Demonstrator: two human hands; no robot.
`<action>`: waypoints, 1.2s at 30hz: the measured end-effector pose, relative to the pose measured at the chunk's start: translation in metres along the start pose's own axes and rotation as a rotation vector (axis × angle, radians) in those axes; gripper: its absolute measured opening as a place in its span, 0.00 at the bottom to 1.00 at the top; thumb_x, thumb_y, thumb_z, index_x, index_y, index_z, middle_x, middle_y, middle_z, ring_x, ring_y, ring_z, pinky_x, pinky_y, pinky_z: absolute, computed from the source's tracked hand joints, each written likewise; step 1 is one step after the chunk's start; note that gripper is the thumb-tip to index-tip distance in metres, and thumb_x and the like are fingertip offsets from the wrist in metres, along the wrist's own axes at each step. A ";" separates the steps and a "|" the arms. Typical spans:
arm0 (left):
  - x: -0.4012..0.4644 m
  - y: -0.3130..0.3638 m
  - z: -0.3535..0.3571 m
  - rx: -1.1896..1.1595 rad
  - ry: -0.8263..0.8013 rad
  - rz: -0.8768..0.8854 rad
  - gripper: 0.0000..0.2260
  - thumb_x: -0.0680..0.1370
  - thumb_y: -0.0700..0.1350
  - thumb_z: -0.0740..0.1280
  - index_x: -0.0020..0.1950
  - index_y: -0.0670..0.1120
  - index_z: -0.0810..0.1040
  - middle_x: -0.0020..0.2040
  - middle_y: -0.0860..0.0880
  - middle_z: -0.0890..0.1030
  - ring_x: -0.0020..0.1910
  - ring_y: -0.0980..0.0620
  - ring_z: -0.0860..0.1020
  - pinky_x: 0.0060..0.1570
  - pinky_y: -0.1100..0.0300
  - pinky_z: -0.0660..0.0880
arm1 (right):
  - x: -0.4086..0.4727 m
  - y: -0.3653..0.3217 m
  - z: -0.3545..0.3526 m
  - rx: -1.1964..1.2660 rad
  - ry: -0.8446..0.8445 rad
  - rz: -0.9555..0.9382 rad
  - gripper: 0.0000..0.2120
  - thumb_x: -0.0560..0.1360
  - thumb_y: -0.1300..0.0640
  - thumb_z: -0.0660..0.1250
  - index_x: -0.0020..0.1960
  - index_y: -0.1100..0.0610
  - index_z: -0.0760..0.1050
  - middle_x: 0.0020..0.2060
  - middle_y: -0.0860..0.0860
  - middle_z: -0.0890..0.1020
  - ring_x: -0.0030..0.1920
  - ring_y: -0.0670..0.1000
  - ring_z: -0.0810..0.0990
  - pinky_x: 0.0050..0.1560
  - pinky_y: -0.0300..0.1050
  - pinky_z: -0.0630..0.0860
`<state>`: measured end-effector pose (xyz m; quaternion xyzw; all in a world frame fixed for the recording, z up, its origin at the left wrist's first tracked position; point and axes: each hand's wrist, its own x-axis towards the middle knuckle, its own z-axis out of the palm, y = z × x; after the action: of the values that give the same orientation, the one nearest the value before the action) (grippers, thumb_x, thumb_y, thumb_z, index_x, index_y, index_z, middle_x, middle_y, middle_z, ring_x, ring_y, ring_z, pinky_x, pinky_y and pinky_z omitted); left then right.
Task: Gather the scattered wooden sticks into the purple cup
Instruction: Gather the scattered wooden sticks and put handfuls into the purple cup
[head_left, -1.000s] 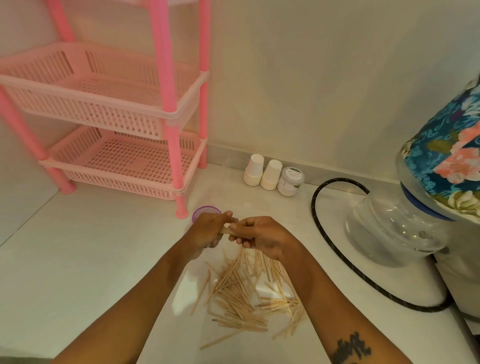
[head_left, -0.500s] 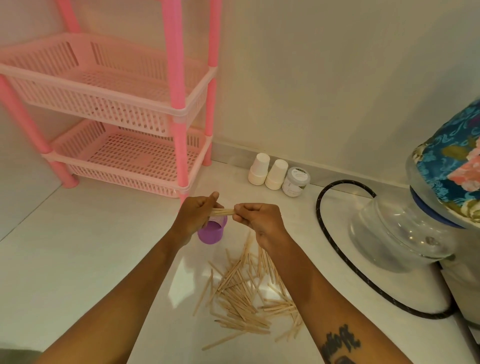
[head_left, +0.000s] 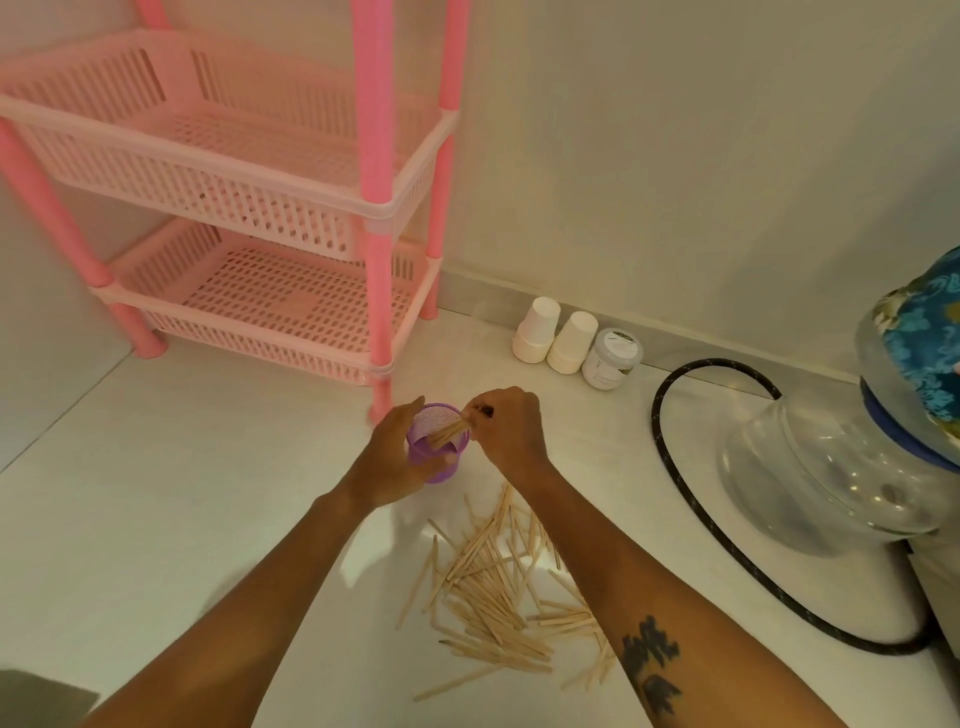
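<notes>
The purple mesh cup (head_left: 435, 424) stands on the white floor, tilted slightly toward me. My left hand (head_left: 396, 457) wraps around its left side and front. My right hand (head_left: 509, 427) pinches a small bundle of wooden sticks (head_left: 448, 433) whose lower ends reach down into the cup's mouth. A loose pile of several wooden sticks (head_left: 498, 587) lies scattered on the floor in front of the cup, between my forearms.
A pink plastic basket rack (head_left: 270, 208) stands behind the cup, one leg just beyond it. Two white paper cups (head_left: 556, 335) and a small white jar (head_left: 612, 358) line the wall. A black hose (head_left: 691, 493) curves around a large clear water bottle (head_left: 821, 467) at right.
Both hands held the stick bundle level above the cup. Now my left hand has let go of it and gripped the cup, while my right hand tips the sticks down into it.
</notes>
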<state>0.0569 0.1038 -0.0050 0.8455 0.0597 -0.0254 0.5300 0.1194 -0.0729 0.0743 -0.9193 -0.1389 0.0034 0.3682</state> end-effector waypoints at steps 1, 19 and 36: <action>0.000 -0.005 0.001 0.004 -0.013 -0.001 0.49 0.68 0.63 0.79 0.82 0.50 0.60 0.76 0.54 0.68 0.73 0.55 0.69 0.67 0.59 0.75 | 0.001 -0.002 0.004 -0.040 -0.019 -0.015 0.05 0.77 0.61 0.75 0.50 0.61 0.89 0.41 0.57 0.89 0.40 0.53 0.86 0.47 0.46 0.82; -0.003 -0.003 0.005 -0.067 0.059 0.087 0.37 0.68 0.53 0.82 0.70 0.72 0.66 0.62 0.73 0.76 0.63 0.71 0.75 0.57 0.76 0.74 | 0.010 -0.009 0.035 -0.326 -0.255 -0.132 0.13 0.81 0.58 0.67 0.62 0.58 0.85 0.56 0.59 0.86 0.55 0.58 0.84 0.59 0.49 0.80; -0.038 -0.022 0.018 0.293 0.118 -0.275 0.33 0.78 0.52 0.75 0.79 0.45 0.66 0.72 0.43 0.75 0.68 0.43 0.77 0.69 0.47 0.75 | -0.025 0.067 -0.011 -0.155 0.050 0.184 0.04 0.76 0.56 0.75 0.50 0.54 0.87 0.50 0.49 0.86 0.54 0.51 0.82 0.50 0.44 0.75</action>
<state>0.0173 0.0941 -0.0285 0.8974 0.2010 -0.0565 0.3886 0.1133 -0.1335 0.0346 -0.9536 -0.0444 0.0034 0.2977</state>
